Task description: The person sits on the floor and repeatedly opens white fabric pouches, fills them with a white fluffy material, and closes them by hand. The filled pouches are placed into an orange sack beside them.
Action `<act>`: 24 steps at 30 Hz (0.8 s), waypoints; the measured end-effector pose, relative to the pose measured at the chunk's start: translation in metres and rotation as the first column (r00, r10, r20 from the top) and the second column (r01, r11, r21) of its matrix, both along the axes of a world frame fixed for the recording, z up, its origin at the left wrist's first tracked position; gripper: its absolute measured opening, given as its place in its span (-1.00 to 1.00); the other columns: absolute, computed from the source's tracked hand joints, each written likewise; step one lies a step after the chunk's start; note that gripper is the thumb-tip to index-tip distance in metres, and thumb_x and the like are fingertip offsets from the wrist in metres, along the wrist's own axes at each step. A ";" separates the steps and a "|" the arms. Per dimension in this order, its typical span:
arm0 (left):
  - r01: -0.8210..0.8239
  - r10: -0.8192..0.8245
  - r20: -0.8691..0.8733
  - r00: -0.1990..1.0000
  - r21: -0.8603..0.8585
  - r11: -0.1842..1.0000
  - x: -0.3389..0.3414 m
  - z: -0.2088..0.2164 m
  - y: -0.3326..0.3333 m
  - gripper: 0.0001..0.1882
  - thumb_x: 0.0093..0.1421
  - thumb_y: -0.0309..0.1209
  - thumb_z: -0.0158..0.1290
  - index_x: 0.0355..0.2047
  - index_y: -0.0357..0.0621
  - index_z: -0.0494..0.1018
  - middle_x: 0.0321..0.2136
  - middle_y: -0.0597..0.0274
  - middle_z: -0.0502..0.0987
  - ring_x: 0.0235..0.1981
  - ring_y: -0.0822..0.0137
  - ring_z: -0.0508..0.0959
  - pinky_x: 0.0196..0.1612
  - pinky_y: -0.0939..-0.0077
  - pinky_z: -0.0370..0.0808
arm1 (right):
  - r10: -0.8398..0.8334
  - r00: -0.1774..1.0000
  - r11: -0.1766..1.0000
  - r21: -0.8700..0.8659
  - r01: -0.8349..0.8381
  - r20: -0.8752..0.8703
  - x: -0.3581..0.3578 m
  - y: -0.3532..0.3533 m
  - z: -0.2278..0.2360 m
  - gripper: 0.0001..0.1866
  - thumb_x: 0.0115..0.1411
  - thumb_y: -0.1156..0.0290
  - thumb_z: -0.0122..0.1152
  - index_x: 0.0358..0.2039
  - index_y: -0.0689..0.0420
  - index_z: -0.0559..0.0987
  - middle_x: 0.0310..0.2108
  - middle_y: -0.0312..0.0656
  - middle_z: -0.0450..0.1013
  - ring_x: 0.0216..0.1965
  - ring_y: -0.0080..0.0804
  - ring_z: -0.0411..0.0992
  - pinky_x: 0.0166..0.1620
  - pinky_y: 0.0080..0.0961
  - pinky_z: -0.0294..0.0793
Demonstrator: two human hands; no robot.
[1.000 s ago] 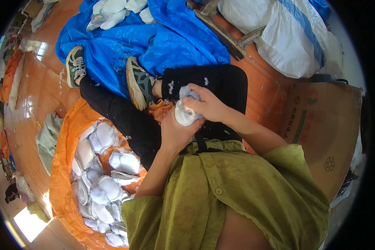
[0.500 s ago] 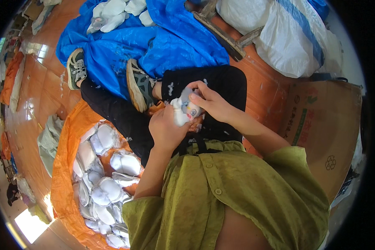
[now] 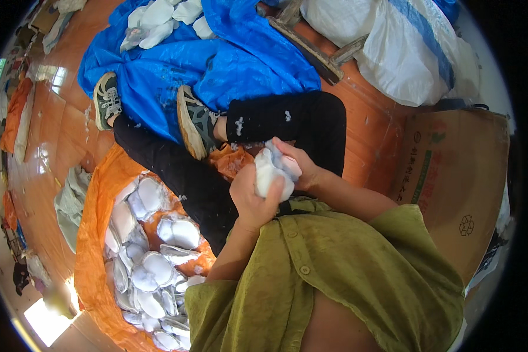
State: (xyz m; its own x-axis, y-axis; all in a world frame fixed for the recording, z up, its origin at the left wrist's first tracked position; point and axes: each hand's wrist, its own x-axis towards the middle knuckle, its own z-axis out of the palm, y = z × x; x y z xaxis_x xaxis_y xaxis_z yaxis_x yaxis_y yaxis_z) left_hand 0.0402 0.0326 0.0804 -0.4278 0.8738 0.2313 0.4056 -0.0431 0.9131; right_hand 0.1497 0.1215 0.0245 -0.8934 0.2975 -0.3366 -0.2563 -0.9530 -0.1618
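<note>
A small plush toy piece (image 3: 274,175), white with some grey cloth, is held in front of my shirt between both hands. My left hand (image 3: 251,198) wraps its near left side, with the thumb laid along the white cloth. At its far right, my right hand (image 3: 301,166) pinches the grey part and partly covers it. To the left, an open orange sack (image 3: 89,246) contains many white and grey plush pieces (image 3: 152,271). More white plush pieces (image 3: 158,14) lie on a blue sack (image 3: 176,64) beyond my feet.
A cardboard box (image 3: 452,188) stands at my right. Stuffed white sacks (image 3: 405,56) and a wooden stool (image 3: 311,50) are at the far right. A pale cloth sack (image 3: 73,202) lies left of the orange one. White fluff clings to my black trousers (image 3: 299,120).
The plush piece has come nearer my body and turned, so its stitched face no longer shows and mostly white cloth does. Both hands moved with it, changing their grip.
</note>
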 end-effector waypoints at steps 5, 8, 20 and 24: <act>0.029 0.047 0.218 0.975 -0.331 0.943 -0.018 -0.004 0.006 -0.68 0.01 -0.31 0.19 -0.29 -0.25 0.42 -0.39 0.03 0.50 -0.39 0.27 0.49 -0.30 0.45 0.40 | -0.169 0.898 0.657 0.726 -0.203 0.405 0.012 0.021 0.025 -0.65 0.17 0.13 0.16 -0.26 0.17 0.49 -0.39 -0.25 0.51 -0.45 -0.40 0.49 -0.33 -0.41 0.48; 0.037 0.016 0.178 0.984 -0.292 0.956 -0.024 -0.022 0.005 -0.64 -0.08 -0.39 0.19 -0.24 -0.19 0.41 -0.38 0.09 0.47 -0.34 0.22 0.47 -0.25 0.41 0.40 | -0.372 0.810 0.157 0.891 -0.426 0.453 0.011 0.025 0.047 -0.61 0.04 0.17 0.29 -0.26 0.20 0.47 -0.43 -0.16 0.50 -0.44 -0.34 0.50 -0.35 -0.40 0.47; 0.090 -0.021 0.225 0.974 -0.299 0.950 -0.018 0.008 0.004 -0.64 -0.01 -0.55 -0.02 -0.14 -0.30 0.43 -0.46 -0.05 0.49 -0.44 0.18 0.53 -0.33 0.41 0.43 | -0.277 0.830 0.234 0.871 -0.431 0.485 -0.002 0.029 0.075 -0.71 -0.08 0.45 0.29 -0.31 0.24 0.50 -0.47 -0.29 0.44 -0.45 -0.66 0.36 -0.35 -0.63 0.37; 0.139 -0.011 0.560 0.829 -0.188 0.972 -0.010 0.000 -0.003 -0.54 -0.01 -0.59 -0.04 -0.02 -0.29 0.37 -0.33 0.14 0.52 -0.31 0.40 0.47 -0.21 0.48 0.41 | -0.215 0.860 0.406 0.843 -0.352 0.463 -0.001 0.025 0.063 -0.75 -0.01 0.45 0.25 -0.30 0.26 0.52 -0.47 -0.30 0.44 -0.47 -0.67 0.36 -0.38 -0.70 0.36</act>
